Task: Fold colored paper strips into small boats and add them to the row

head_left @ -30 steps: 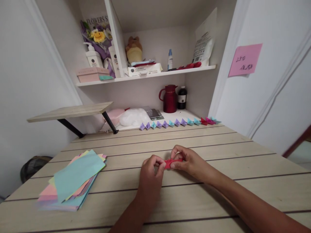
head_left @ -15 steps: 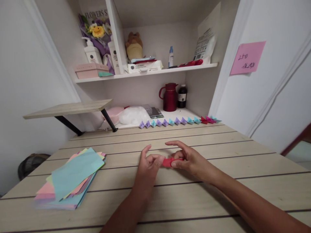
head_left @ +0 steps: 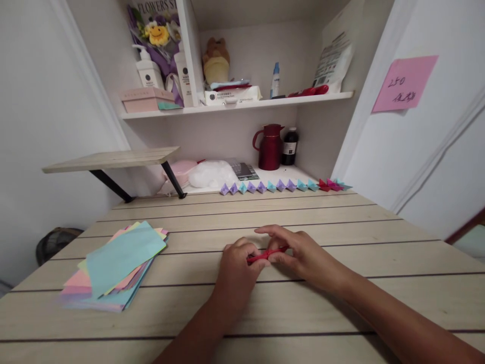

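Between my hands is a small piece of folded red paper (head_left: 267,254), just above the middle of the table. My left hand (head_left: 239,263) pinches its left end between thumb and bent fingers. The right end is gripped by my right hand (head_left: 295,251), whose index finger stretches out above the paper. Fingers cover part of the folds. Beyond the hands, a row of small folded paper pieces (head_left: 261,187) in purple, light blue, red and magenta lines the far edge of the table. A loose stack of coloured paper sheets (head_left: 125,260) lies to the left.
A small raised wooden shelf (head_left: 113,158) on black legs stands at the table's back left. Behind the row, the cabinet holds a red jug (head_left: 270,147), a dark bottle (head_left: 290,146) and a white plastic bag (head_left: 212,174). A pink note (head_left: 405,83) hangs on the right wall.
My left hand has turned over and its fingers have curled in around the red paper's left end. The paper looks narrower, seen more edge-on. The whole view has shifted slightly.
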{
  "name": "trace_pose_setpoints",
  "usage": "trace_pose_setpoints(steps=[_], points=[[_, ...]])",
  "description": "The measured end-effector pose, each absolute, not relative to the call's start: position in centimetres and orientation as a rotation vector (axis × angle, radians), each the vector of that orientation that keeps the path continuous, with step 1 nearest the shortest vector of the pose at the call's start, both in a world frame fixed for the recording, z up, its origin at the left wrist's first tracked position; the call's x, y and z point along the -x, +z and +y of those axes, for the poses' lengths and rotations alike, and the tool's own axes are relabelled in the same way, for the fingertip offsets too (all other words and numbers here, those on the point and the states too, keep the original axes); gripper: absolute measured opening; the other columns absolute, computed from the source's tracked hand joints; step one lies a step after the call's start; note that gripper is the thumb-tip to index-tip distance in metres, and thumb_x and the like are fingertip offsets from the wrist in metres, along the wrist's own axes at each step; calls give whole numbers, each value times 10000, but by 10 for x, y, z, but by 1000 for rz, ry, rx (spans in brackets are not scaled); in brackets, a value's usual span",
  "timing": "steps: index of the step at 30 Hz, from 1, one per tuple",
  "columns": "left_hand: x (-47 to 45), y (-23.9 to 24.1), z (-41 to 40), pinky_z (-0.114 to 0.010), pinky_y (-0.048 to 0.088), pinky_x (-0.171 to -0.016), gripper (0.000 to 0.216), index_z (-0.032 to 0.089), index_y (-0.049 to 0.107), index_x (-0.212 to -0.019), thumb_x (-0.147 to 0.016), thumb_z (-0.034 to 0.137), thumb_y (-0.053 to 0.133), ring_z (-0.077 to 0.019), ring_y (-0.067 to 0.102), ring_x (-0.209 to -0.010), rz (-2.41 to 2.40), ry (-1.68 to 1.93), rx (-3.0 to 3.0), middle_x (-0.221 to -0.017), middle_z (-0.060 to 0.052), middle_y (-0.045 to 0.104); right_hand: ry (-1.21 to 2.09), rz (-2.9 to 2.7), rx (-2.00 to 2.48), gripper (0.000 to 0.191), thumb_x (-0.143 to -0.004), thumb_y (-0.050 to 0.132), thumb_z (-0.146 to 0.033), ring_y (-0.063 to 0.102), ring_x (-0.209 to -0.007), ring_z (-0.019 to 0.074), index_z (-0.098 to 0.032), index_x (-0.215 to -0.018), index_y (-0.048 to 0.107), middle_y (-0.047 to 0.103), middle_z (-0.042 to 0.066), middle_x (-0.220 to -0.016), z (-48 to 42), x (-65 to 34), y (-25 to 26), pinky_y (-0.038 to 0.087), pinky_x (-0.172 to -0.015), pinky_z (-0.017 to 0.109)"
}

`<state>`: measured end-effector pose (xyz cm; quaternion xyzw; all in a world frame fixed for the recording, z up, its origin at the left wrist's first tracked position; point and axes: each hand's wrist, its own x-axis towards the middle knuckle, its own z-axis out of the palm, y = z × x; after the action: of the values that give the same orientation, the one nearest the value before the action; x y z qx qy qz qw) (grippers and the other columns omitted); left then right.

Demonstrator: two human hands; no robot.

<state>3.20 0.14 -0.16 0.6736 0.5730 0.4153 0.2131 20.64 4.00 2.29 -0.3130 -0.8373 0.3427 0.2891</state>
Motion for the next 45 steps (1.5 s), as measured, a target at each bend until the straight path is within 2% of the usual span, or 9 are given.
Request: trace_pose_setpoints(steps=[3, 7, 12, 17, 24, 28, 33, 38, 45], points=[[-31, -3, 3, -254, 335, -622, 209, 185, 555, -530, -656, 181, 720, -126, 473, -632, 1509, 1219, -1781, -628, 40, 510, 941, -2217, 809, 409, -851, 566, -203, 614, -750, 167, -268, -1253, 528, 688, -5, -799, 39, -207, 25, 448, -701, 277], [-27, -4, 6, -246, 345, -600, 180, 181, 599, -548, -678, 253, 700, -126, 460, -627, 1371, 1242, -1573, -638, 29, 503, 988, -2150, 824, 393, -842, 591, -223, 631, -786, 179, -272, -1229, 544, 690, -9, -790, 39, -206, 26, 451, -707, 280], [-20, -5, 11, -247, 331, -553, 226, 168, 702, -636, -701, 385, 692, -115, 444, -562, 1265, 1239, -1406, -628, 17, 505, 1161, -1924, 827, 470, -787, 656, -216, 638, -775, 183, -247, -1239, 532, 670, -21, -738, 42, -201, 21, 460, -765, 314], [-16, -10, 20, -235, 339, -597, 344, 151, 654, -563, -683, 467, 720, -112, 427, -576, 1146, 1381, -1244, -552, 23, 475, 1411, -1510, 723, 538, -732, 722, -277, 625, -692, 166, -209, -1222, 512, 641, -38, -664, 51, -192, 7, 470, -741, 321], [-17, -12, 19, -241, 373, -661, 342, 149, 605, -633, -681, 452, 755, -110, 425, -604, 1035, 1473, -923, -587, 19, 486, 1417, -1506, 729, 343, -798, 639, -446, 637, -745, 186, -174, -1006, 618, 678, 16, -726, 56, -187, -1, 468, -769, 336], [-22, -11, 16, -249, 362, -626, 399, 158, 565, -587, -711, 510, 706, -122, 425, -599, 1076, 1426, -1041, -570, 10, 485, 1429, -1696, 607, 241, -769, 681, -365, 634, -792, 195, -174, -914, 648, 703, 44, -841, 48, -183, 6, 471, -733, 306], [-27, -10, 16, -252, 352, -589, 442, 156, 598, -556, -703, 566, 670, -122, 411, -557, 1261, 1377, -1262, -540, 17, 465, 1404, -1667, 612, 108, -750, 696, -255, 642, -765, 192, -180, -790, 628, 710, 31, -771, 41, -178, 9, 475, -722, 297], [-30, -14, 15, -253, 382, -571, 387, 162, 671, -625, -726, 535, 644, -130, 440, -540, 1420, 1427, -1340, -581, 3, 519, 1432, -1548, 620, 129, -747, 690, -235, 635, -717, 175, -180, -717, 577, 685, 16, -716, 45, -178, 0, 473, -691, 287], [-29, -12, 13, -253, 410, -580, 359, 167, 724, -692, -727, 516, 652, -137, 482, -554, 1439, 1419, -1361, -637, -15, 582, 1432, -1533, 665, 188, -778, 661, -315, 600, -567, 132, -148, -695, 633, 682, 27, -692, 48, -180, -1, 463, -565, 255]])
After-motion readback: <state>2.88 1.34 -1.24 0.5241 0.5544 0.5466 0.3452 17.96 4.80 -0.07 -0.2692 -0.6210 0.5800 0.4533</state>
